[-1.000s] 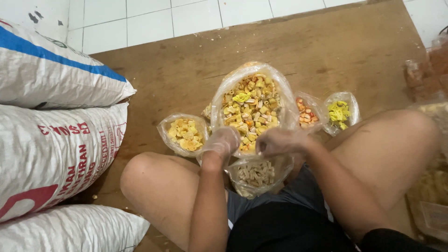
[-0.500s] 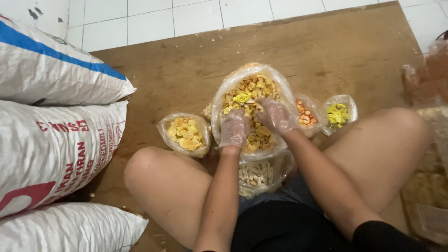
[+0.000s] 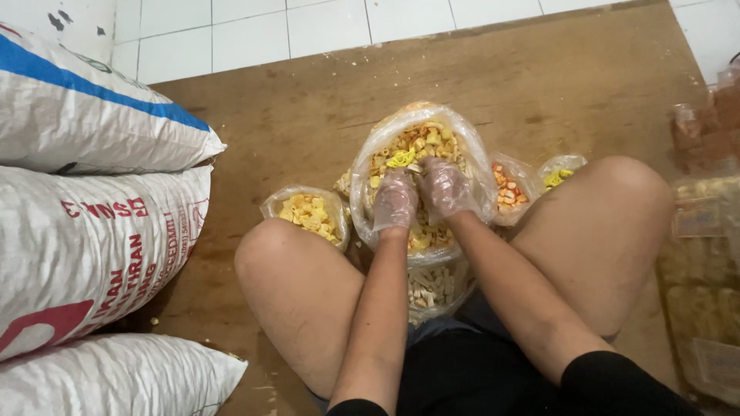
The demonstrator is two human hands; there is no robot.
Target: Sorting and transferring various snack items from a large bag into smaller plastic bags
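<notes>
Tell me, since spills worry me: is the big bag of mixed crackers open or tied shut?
Open: the big clear bag's mouth gapes, with both gloved hands inside.

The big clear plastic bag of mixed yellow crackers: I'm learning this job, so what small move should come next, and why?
Probably close both gloved hands, left hand and right hand, on a handful: they rest spread in the big clear plastic bag of mixed yellow crackers, grip not closed.

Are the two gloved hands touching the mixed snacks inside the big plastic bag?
Touching. The head view shows the left hand and right hand pressed into the mixed snacks in the big plastic bag, with no gap visible.
</notes>
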